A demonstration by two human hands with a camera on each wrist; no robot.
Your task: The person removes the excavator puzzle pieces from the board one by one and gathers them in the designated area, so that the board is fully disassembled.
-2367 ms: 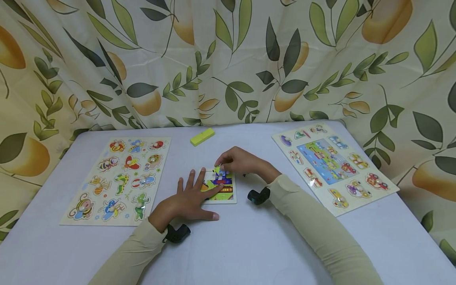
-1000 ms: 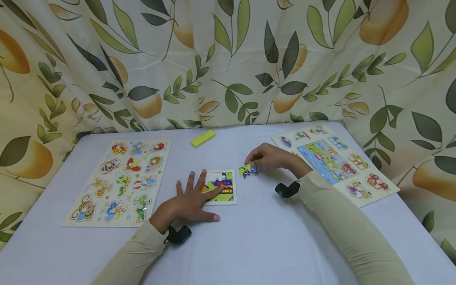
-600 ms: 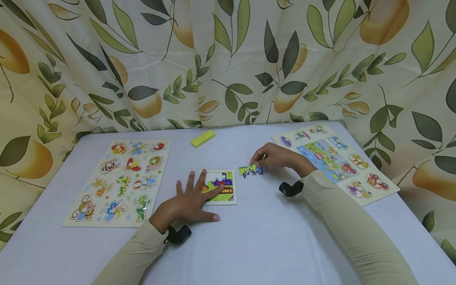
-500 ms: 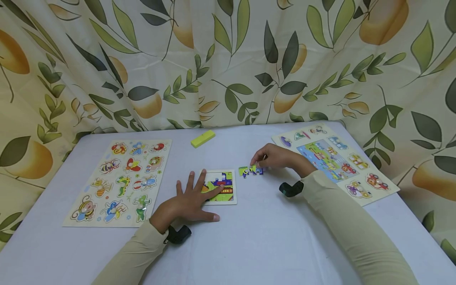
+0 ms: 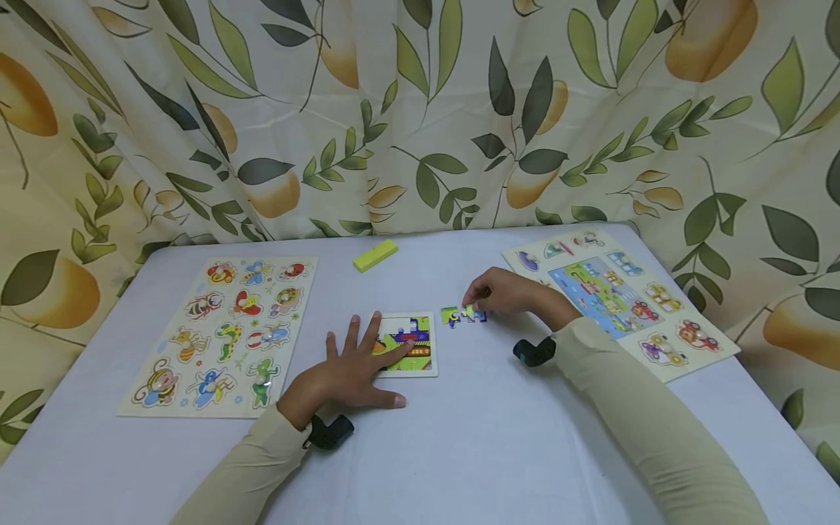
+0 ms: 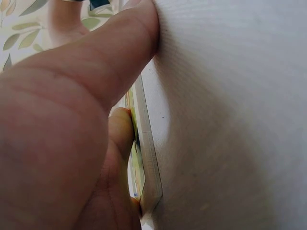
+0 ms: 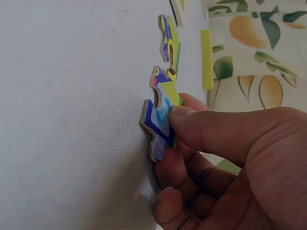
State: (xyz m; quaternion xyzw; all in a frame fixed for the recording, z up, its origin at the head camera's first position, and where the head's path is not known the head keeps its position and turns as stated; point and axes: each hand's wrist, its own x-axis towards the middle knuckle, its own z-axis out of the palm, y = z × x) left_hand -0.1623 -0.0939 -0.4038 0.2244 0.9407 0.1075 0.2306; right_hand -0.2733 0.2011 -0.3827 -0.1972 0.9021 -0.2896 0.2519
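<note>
My left hand [image 5: 351, 372] rests with spread fingers across the small framed jigsaw puzzle [image 5: 420, 359], which has a purple train picture. Its thumb lies on the cloth below the frame, and the hand covers the puzzle's left part. To the right of the frame, my right hand [image 5: 508, 295] pinches a blue and yellow-green puzzle piece [image 7: 163, 117] between thumb and fingers, low over the cloth. A second puzzle piece [image 7: 172, 40], green, yellow and purple, lies right beside it; whether their edges touch I cannot tell.
A board of insect pictures [image 5: 226, 343] lies at the left. At the right, partly behind my right arm, is a board of vehicle pictures [image 5: 685, 364]. A yellow-green block [image 5: 375, 256] lies near the white table's [image 5: 459, 452] back edge, before a leaf-patterned curtain [image 5: 420, 109].
My right hand has moved from the top of the framed puzzle to the right of it, then slightly further right with the puzzle piece. The left hand keeps its place.
</note>
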